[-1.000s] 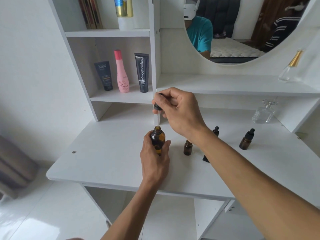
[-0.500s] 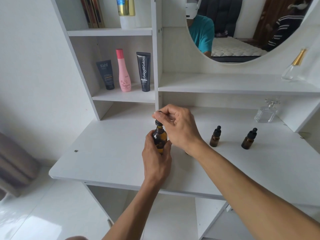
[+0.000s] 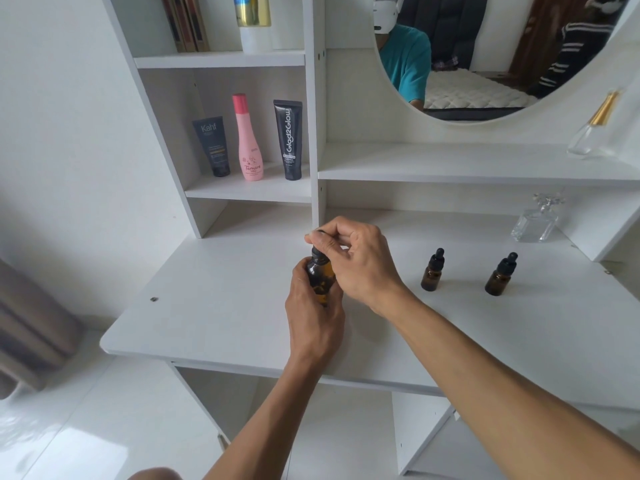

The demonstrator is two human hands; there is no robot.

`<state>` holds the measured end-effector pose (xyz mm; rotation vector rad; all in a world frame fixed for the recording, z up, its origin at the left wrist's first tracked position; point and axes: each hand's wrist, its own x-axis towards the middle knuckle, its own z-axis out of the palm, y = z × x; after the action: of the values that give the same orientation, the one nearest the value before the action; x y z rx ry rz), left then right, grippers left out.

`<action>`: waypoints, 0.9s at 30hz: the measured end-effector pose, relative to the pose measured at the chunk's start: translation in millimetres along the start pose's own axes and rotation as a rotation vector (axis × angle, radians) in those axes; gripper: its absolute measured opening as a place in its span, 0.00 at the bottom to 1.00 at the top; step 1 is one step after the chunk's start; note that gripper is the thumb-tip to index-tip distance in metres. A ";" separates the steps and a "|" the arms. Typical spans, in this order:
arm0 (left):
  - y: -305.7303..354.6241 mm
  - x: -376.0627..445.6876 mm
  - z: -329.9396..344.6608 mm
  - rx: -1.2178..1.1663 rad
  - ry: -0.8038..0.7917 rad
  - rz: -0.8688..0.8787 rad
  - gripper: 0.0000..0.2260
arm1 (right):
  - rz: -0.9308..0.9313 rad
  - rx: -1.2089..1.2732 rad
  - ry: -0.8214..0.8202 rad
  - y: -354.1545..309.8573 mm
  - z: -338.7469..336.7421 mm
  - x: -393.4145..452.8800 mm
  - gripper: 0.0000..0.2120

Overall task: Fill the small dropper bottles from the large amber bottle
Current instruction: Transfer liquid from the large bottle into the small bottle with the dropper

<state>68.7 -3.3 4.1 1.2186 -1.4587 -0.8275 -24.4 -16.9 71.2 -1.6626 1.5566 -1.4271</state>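
Left hand (image 3: pixel 313 313) grips amber bottle (image 3: pixel 320 276), contents unclear; right hand (image 3: pixel 360 263) pinches its dropper cap (image 3: pixel 318 251).

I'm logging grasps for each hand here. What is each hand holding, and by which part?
The left hand grips the large amber bottle around its body. The right hand pinches the black dropper cap at the bottle's top, by its bulb.

White desk (image 3: pixel 221 317): two dropper bottles (image 3: pixel 432 270), glass flask (image 3: pixel 535 226).
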 end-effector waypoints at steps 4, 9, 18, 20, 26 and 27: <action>0.3 -0.7 -0.2 -0.010 -0.004 0.000 0.17 | 0.003 -0.004 -0.003 1.1 1.1 -2.3 0.08; 0.3 -1.1 -0.6 -0.015 -0.005 0.000 0.17 | 0.003 -0.006 0.003 0.6 1.1 -3.5 0.08; -0.2 -1.2 -0.7 -0.015 -0.007 0.008 0.17 | -0.003 -0.042 -0.012 -2.9 -0.1 -4.0 0.09; -0.7 -0.9 -0.4 -0.014 -0.005 0.009 0.17 | 0.001 -0.027 -0.013 -4.6 -1.0 -4.2 0.08; -3.5 0.7 1.0 0.007 0.002 0.015 0.17 | 0.004 0.128 0.005 -20.3 -8.0 -1.1 0.07; -3.9 0.8 0.9 0.008 0.003 0.015 0.17 | -0.003 0.151 0.011 -23.3 -8.9 0.2 0.07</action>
<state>68.9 -5.1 0.5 1.2132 -1.4685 -0.8101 -21.8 -8.2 94.5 -1.5719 1.4148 -1.5184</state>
